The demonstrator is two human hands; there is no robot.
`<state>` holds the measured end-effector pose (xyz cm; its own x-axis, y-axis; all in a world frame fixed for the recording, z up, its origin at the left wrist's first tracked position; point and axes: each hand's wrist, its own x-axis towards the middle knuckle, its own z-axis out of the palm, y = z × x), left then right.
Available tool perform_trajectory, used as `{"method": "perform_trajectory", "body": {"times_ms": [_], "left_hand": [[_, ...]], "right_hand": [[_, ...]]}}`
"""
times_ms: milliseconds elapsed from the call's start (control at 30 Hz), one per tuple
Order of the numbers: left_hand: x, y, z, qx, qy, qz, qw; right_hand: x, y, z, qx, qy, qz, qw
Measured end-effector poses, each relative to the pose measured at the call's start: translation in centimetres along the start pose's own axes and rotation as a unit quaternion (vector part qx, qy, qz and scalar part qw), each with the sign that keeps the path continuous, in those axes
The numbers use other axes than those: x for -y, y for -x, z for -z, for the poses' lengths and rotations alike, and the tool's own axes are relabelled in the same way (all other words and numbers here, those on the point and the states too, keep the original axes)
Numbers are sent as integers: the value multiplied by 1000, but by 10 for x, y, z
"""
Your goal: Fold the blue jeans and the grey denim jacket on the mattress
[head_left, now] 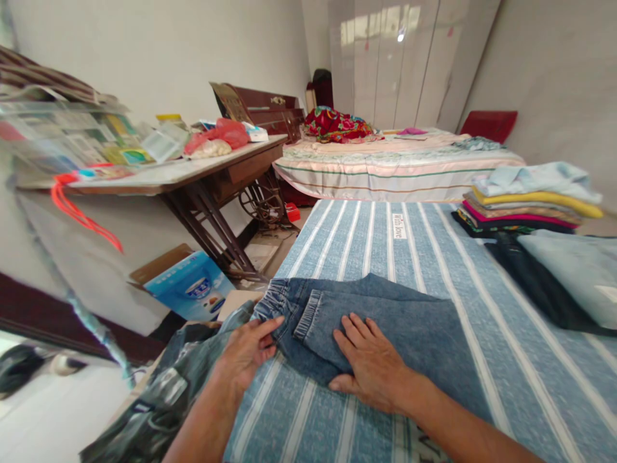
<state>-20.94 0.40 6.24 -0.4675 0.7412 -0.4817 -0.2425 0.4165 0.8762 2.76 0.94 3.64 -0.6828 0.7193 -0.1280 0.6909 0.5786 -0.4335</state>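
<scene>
Beside folded jeans (424, 334), cardboard box (236, 303), clothes (161, 411) inside

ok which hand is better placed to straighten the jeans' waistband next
Probably the left hand: its fingers are right by the waistband, while the right hand rests flat on the jeans, farther from it.

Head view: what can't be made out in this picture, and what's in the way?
All in the head view:
- Denim under the right hand: hidden by the palm and fingers; it is part of the blue denim garment.
- Contents of the clear box: too blurred to identify.
- Lower lettering on the striped cover: cut off by the bottom edge.
- Pale folded garment: cut off by the right edge.
</scene>
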Motion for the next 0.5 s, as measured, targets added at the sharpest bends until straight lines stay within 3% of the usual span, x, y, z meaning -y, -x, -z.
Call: {"method": "perform_trajectory", "body": {"times_ms": [133, 267, 500], "left_hand": [[6, 7, -11, 7, -21, -83, 996], [15, 15, -24, 40, 62, -90, 993], [32, 11, -35, -15, 109, -90, 990]], "right_hand": [[0, 0, -4, -10, -8, -3, 1000], [2, 0, -3, -7, -10, -5, 1000], [5, -3, -4, -4, -7, -5, 1000]]}}
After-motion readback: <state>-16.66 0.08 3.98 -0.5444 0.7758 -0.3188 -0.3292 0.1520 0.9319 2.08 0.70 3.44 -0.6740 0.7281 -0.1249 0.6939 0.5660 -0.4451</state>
